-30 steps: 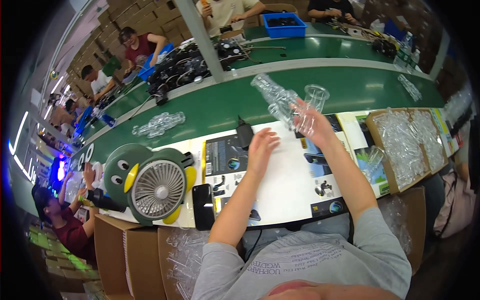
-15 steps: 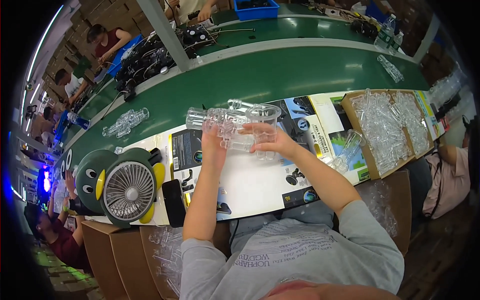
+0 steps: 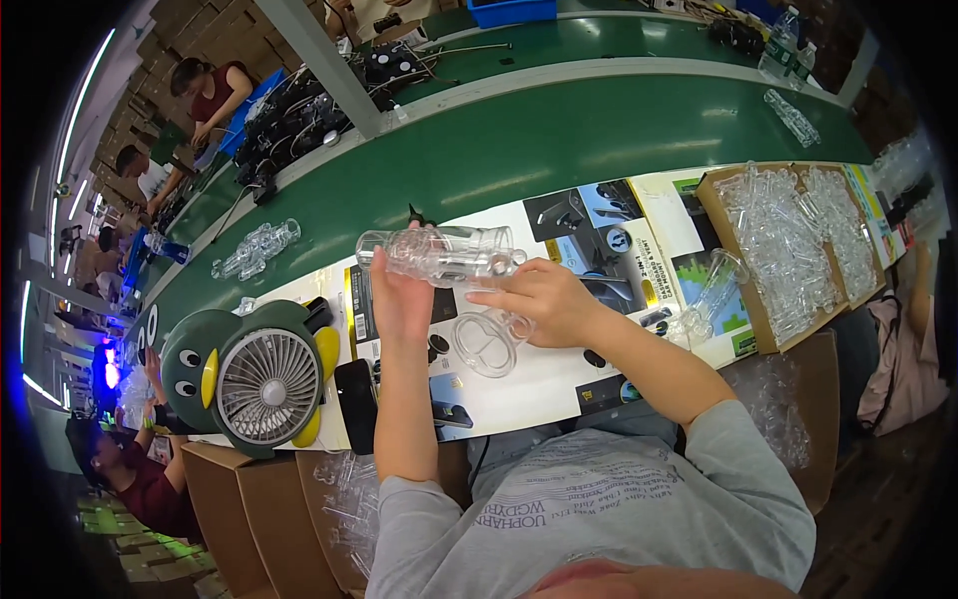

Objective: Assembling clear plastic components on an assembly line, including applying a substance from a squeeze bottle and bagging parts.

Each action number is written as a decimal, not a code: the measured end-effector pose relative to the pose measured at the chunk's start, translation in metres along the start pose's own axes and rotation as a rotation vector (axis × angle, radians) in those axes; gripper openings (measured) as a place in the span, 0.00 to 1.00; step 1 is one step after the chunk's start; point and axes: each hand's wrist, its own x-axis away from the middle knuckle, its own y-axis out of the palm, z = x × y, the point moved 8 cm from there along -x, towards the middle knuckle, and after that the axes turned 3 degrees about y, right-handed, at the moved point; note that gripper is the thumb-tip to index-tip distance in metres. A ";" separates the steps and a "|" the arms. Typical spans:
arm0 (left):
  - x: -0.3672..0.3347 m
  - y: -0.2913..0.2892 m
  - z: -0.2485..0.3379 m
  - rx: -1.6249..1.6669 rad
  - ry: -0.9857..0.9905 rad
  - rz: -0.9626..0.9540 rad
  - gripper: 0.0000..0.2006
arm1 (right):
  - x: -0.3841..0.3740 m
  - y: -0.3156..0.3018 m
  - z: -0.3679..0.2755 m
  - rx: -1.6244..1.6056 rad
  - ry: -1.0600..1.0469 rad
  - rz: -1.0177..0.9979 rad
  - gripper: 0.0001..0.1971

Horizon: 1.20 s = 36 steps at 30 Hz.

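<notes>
Nearest now, a clear plastic ring (image 3: 486, 346) is pinched by the right hand (image 3: 544, 302); at eleven o'clock from it, a clear plastic tube (image 3: 439, 255) is gripped by the left hand (image 3: 402, 299) over the desk (image 3: 529, 394). The handling looks midway: both pieces lifted, neither set down; whether they're joined can't be told. At three o'clock from the hands, a loose clear cup (image 3: 714, 293) is left beside a cardboard box (image 3: 711, 212), already heaped. Farther, at two, a clear bundle (image 3: 791, 118) lies untouched.
</notes>
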 end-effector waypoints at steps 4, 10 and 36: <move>-0.001 -0.016 0.032 0.207 0.092 0.086 0.24 | -0.005 -0.008 -0.006 -0.092 0.000 -0.025 0.30; 0.005 -0.020 0.062 0.335 0.252 0.169 0.20 | 0.015 -0.016 0.033 -0.403 0.359 0.170 0.28; 0.009 -0.003 0.065 0.368 0.278 -0.135 0.23 | 0.023 0.040 0.030 -0.483 0.689 -0.427 0.37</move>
